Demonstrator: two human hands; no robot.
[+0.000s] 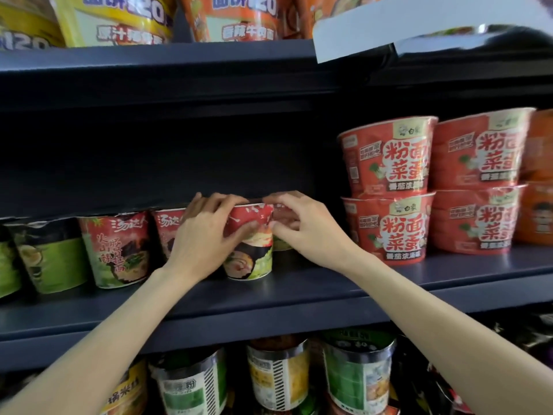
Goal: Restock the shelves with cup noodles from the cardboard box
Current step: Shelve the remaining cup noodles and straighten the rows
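Two bare hands meet on one cup of noodles (250, 244) standing upright on the middle shelf (269, 298), a dark matte board. Cup: tapered round paper body, glossy red print up top, green and black below, white rim at the base. Left hand (203, 235) wraps its left side, fingers over the rim, thumb pressed across the front. Right hand (302, 226) grips at the right side of the cup near the rim, fingertips curled in; a second cup partly hidden behind that hand, so exactly what each right finger touches is unclear. Left of the held cup, touching or nearly so, a row of matching red cups (119, 247), then green-and-black ones (51, 253). Right, set apart, wide red bowls (389, 193) in shiny film, stacked two high. Below, cylindrical tubs (278, 372) with banded labels. Above, glossy bags (119, 19).
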